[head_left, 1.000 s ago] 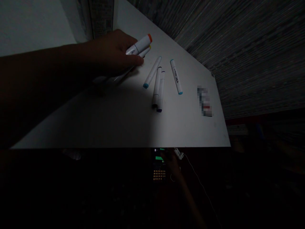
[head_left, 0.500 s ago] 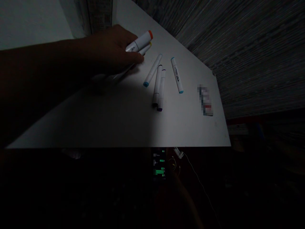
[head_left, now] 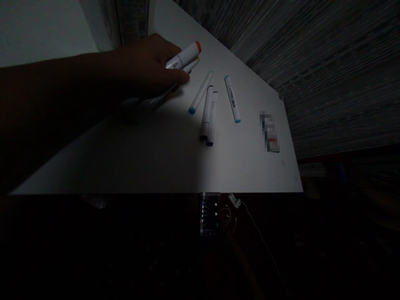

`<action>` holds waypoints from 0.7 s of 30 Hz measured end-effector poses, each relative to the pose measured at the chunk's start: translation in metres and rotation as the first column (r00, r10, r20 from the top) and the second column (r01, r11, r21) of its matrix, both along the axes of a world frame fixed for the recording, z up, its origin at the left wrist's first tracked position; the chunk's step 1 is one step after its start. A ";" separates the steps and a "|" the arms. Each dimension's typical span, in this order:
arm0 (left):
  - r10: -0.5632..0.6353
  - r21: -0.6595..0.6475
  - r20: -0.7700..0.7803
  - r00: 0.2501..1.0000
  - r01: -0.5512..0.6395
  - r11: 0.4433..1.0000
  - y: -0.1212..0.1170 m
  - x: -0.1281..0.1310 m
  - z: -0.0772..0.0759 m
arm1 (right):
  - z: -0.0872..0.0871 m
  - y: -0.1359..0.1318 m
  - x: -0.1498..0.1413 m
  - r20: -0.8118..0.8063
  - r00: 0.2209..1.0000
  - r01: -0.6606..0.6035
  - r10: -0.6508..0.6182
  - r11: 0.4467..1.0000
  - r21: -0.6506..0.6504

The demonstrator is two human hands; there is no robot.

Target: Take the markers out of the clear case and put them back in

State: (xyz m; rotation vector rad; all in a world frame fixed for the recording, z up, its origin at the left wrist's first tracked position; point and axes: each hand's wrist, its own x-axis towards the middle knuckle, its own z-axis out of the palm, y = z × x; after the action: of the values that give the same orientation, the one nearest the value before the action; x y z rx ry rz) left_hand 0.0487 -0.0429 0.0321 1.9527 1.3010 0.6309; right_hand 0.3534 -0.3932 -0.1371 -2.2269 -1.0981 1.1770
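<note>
My left hand [head_left: 161,64] is closed round several white markers above the table's left part. An orange-ended marker [head_left: 187,55] and a yellow-ended one [head_left: 193,65] stick out past the thumb; the rest are hidden by the hand and shadow. Just to its right lies a blue-ended marker [head_left: 201,92]. Its neighbours, a black-ended marker [head_left: 206,114] and a purple-ended one [head_left: 213,118], lie side by side. Below the table edge, a very dim forearm [head_left: 243,258], seemingly of my right arm, reaches towards a lit phone [head_left: 210,214]. Darkness hides that hand's fingers.
On the white table [head_left: 250,166] another light-blue-ended marker [head_left: 233,99] lies apart, with a blurred-out small item [head_left: 270,132] further right. A grey ridged surface [head_left: 312,75] borders the far side. Below the edge are a white plug [head_left: 234,201] and its cable [head_left: 259,233].
The phone's screen changed from a keyboard with green patches to a dark list. The dim hand over the phone drew back down and right. My left hand keeps its grip, nearly still.
</note>
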 end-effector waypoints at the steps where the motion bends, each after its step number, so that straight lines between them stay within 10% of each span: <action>1: 0.008 -0.003 -0.028 1.000 -0.009 1.000 0.000 0.000 0.000 | 0.001 0.000 0.000 -0.004 1.000 -0.010 0.010 1.000 -0.007; 21: 0.003 0.032 -0.087 0.996 0.000 0.999 -0.001 0.000 -0.002 | 0.014 0.006 -0.006 0.184 0.977 -0.083 0.109 0.986 -0.145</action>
State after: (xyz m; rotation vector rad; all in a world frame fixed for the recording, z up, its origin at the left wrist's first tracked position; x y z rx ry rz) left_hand 0.0491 -0.0436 0.0301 2.0254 1.3533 0.5762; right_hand 0.3469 -0.3869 -0.1228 -2.4590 -1.2463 1.1253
